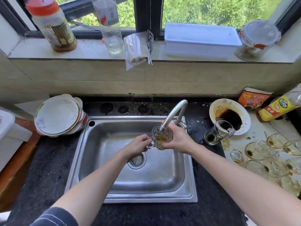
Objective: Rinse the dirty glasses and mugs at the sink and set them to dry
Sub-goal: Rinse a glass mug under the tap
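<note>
A clear patterned glass mug (161, 138) with brownish liquid at its bottom is held upright over the steel sink (101, 181), its mouth right under the faucet spout (173, 114). My left hand (138, 146) pinches the mug's handle. My right hand (178, 139) wraps the mug's right side. No water stream is clearly visible. On the counter to the right a tall dirty glass mug (217, 132) leans on its side, and several stained glasses (270, 154) lie on a light board.
A stack of white plates (57, 115) sits left of the sink. A white bowl with dark sauce (229, 115), a yellow bottle (276, 108) and an orange packet (253, 98) stand at the right. Bottles, jars and a white box (200, 39) line the window sill.
</note>
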`<state>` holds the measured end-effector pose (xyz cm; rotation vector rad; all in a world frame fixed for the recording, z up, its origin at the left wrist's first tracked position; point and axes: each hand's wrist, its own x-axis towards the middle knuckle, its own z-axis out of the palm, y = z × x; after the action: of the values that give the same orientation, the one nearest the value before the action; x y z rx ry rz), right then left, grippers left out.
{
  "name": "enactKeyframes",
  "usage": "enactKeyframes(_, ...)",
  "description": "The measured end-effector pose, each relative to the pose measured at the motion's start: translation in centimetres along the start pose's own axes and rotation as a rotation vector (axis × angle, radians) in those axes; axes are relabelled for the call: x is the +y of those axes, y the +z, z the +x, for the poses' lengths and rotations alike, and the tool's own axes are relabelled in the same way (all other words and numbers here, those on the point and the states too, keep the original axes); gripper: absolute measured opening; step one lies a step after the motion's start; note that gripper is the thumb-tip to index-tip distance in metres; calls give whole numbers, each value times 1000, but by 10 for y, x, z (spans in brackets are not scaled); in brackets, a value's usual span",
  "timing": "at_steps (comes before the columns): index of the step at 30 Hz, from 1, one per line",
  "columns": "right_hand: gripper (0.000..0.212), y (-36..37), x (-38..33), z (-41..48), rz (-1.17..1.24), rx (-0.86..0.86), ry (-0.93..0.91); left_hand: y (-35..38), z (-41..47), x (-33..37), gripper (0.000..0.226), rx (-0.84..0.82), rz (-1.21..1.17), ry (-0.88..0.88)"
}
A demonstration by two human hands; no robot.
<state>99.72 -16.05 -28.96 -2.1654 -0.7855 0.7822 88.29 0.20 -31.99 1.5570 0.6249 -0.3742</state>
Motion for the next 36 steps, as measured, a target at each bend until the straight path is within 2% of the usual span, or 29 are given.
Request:
enactKeyframes(4,67,-2,5,0,-48,-31,23,3,1,-1,14,46,212,105)
enactKeyframes(7,86,1,16,3,-20,-70,98,5,2,1,18,101,324,122)
enactKeyframes(11,106,10,40,13,86,-105,149,8,-1,10,18,84,315,84)
enactKeyframes(16,83,0,37,11,103,-58,231,13,0,0,18,27,173,13)
enactKeyframes(19,67,-15,48,12,-151,109,257,11,2,-8,20,35,149,-6)
enactKeyframes(23,62,-16,57,18,-277,22,286,9,4,-11,22,47,123,-11)
enactKeyframes(29,52,-8,53,26,-227,65,289,11,8,-12,21,48,125,-12)
enactKeyframes(32,58,-8,57,27,-257,29,276,12,9,-12,21,47,149,0)
enactKeyframes(36,51,-4,67,29,-326,1,244,13,11,-14,20,51,169,-5)
